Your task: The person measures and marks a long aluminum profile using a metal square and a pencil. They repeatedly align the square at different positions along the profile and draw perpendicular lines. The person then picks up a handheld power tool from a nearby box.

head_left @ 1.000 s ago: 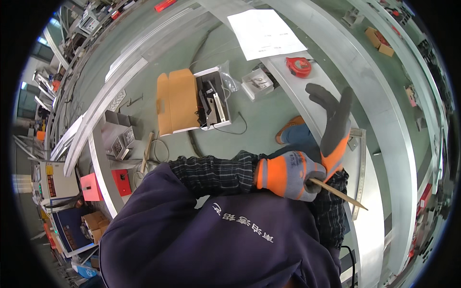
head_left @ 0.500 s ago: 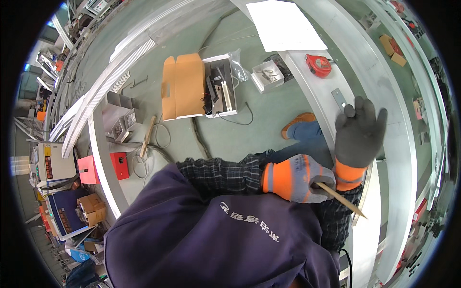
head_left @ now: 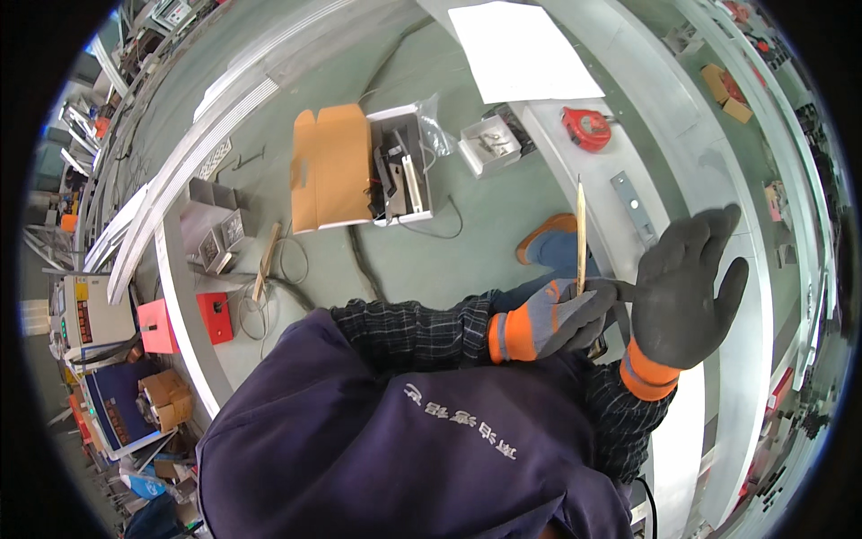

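Observation:
My left hand point(head_left: 558, 316), in a grey and orange glove, is closed around a pale wooden pencil point(head_left: 581, 235), its point upward. The fingers of this hand reach across to the near edge of my right hand, seeming to touch its glove. My right hand point(head_left: 687, 287) wears a matching glove, its dark palm showing and its fingers stretched out; nothing is in it. Beyond the hands, a small metal plate with holes point(head_left: 634, 208) lies on a pale metal beam point(head_left: 575, 153). A red tape measure point(head_left: 586, 129) sits farther along the same beam, beside a white sheet point(head_left: 521, 54).
An opened cardboard box point(head_left: 332, 171) with black and silver parts is on the green floor. Beside it stands a small white box of metal pieces point(head_left: 490, 145). Metal bins point(head_left: 208, 216), a red box point(head_left: 215, 318) and cables are at left. Long metal profiles point(head_left: 754, 296) run along the right.
The pencil has swung from pointing lower right to pointing upward. My left hand has turned, its fingers now reaching toward my right hand, which has tilted to the right with fingers more stretched.

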The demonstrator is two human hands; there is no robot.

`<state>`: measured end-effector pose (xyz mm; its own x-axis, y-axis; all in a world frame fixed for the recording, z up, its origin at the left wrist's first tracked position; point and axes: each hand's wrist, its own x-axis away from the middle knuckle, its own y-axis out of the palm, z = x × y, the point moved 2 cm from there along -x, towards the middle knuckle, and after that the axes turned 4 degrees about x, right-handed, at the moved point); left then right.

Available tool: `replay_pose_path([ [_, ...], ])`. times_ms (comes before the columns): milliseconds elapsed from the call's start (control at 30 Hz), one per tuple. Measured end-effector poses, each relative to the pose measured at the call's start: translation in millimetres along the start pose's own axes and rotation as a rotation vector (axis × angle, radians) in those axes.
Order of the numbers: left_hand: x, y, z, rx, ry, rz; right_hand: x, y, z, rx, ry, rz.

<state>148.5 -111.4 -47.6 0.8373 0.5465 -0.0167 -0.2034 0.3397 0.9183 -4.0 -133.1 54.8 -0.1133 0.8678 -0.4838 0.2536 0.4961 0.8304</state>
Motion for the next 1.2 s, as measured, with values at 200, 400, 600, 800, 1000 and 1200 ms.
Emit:
replay_pose_path([
  [200, -18, -3, -1, -0.931, 0.489, -0.462, 11, 17, 15, 0.058, 0.135, -0.119],
  [400, -13, -5, 17, -0.99, 0.319, -0.292, 16, 29, 38, 0.13, 0.202, 0.007],
  [600, -9, -24, 16, -0.807, 0.1, -0.296, 21, 23, 66, 0.221, 0.196, -0.066],
  [800, -8, -41, 8, -0.609, -0.183, -0.362, 35, 21, 65, 0.384, 0.318, -0.004],
  [1000, -1, -36, 10, -0.572, -0.182, -0.348, 7, 48, 61, 0.622, 0.611, -0.056],
  [1200, 2, -30, 17, -0.548, -0.181, -0.364, 35, 33, 75, 0.506, 0.664, -0.081],
])
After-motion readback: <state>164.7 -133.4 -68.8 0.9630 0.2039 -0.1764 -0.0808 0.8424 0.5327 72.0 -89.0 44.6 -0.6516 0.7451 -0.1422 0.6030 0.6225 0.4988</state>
